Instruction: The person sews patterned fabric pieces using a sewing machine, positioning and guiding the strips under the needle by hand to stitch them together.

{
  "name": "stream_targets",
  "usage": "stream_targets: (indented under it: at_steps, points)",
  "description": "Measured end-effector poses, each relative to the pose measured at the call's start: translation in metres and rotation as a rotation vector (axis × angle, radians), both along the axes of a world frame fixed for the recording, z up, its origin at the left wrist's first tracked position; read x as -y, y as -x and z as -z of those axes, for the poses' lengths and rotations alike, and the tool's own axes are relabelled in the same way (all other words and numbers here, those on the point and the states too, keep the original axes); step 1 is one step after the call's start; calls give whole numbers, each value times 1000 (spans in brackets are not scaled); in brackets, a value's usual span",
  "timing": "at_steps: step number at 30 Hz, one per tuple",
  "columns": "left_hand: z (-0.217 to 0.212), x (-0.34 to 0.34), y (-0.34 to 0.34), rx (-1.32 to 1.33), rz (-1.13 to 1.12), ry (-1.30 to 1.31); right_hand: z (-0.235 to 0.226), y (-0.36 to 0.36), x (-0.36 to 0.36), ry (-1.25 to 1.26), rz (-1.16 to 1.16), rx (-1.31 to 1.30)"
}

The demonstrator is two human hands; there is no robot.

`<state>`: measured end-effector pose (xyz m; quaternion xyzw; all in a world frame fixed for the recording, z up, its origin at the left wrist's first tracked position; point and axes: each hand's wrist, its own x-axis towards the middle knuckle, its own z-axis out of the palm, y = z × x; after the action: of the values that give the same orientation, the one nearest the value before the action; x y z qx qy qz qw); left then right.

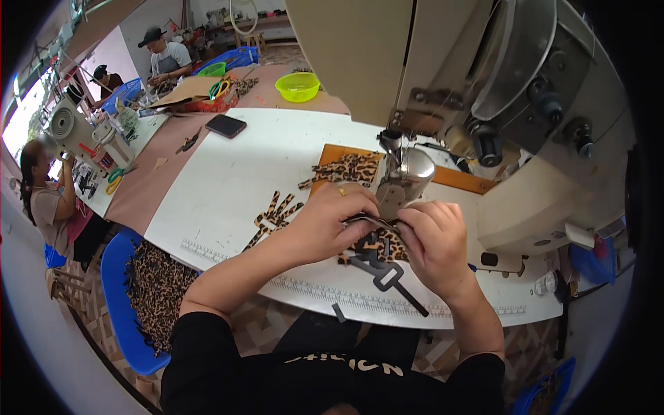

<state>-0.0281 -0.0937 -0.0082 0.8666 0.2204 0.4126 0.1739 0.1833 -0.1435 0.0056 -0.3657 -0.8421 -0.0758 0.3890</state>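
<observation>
Pinched between my two hands is a thin, dark-edged piece of material (374, 220), held just in front of the post of a sewing machine (413, 166). My left hand (339, 218), with a ring on one finger, closes on its left end. My right hand (437, 238) grips the right end, its fingers curled over. Under the hands lie leopard-print cut pieces (389, 247) and a dark strap piece with a pale rectangle (389, 278). My fingers hide part of the held piece.
Leopard-print strips (271, 220) lie left of my left hand; more leopard-print pieces (346, 169) rest behind it. A phone (226, 126) and a yellow-green bowl (297, 87) are farther back. A blue tub (114, 304) full of pieces stands at left. Other people work at left and far left.
</observation>
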Motion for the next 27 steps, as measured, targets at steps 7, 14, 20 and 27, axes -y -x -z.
stream_targets:
  at_steps: [7,14,20,27]
  points:
    - [-37,-45,-15,85,170,904,-46,-30,4,-156,153,-327]
    - [-44,-89,-21,-9,340,1037,-31,-21,-17,-271,135,201]
    - [-47,-91,-24,208,-89,580,-20,-27,-58,-232,143,106]
    - [-21,-63,-37,-24,-275,-465,-20,-28,-63,-177,122,24]
